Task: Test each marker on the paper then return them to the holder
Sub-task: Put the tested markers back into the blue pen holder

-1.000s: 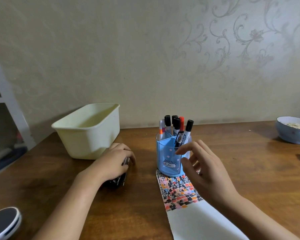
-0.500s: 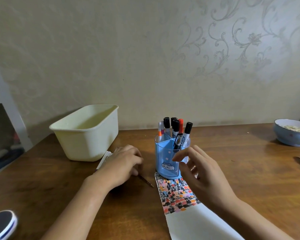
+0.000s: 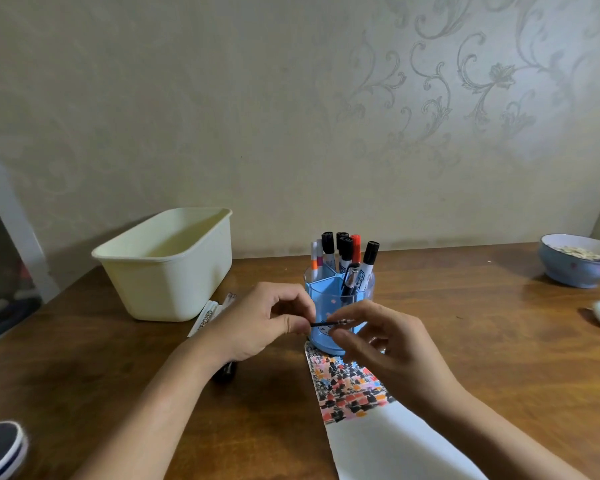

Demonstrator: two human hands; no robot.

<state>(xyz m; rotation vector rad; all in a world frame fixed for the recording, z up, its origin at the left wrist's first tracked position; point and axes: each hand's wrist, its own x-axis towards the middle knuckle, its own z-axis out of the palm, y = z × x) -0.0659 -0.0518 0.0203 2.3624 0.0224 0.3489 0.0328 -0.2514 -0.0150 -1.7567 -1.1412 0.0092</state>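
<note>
On the wooden bench (image 3: 465, 341), right in the middle, sits a light blue see-through holder (image 3: 326, 299) split into compartments, with a little cartoon face on its front. It's stuffed with markers (image 3: 347, 254) standing upright or leaning a bit: mostly black caps, one red cap, plus a couple of thinner white ones with orange and pink bands at the back left. A long strip of white paper (image 3: 378, 445) starts at the foot of the holder and runs toward the camera, and its far end is packed with little black, red, orange and pink test blocks.

Both hands are up just in front of the holder, above the top of the paper. The left hand (image 3: 257, 327) has its fingers curled and pinches one end of a thin dark pen (image 3: 329, 323) held roughly level. The right hand (image 3: 385, 337) has its thumb and forefinger closed on the other end; it's kinda blurry there, so it might be a cap or tip.

Beside the left wrist a few white markers (image 3: 207, 317) lie flat, next to a cream plastic tub (image 3: 174, 268). A blue bowl (image 3: 575, 265) sits far right.
</note>
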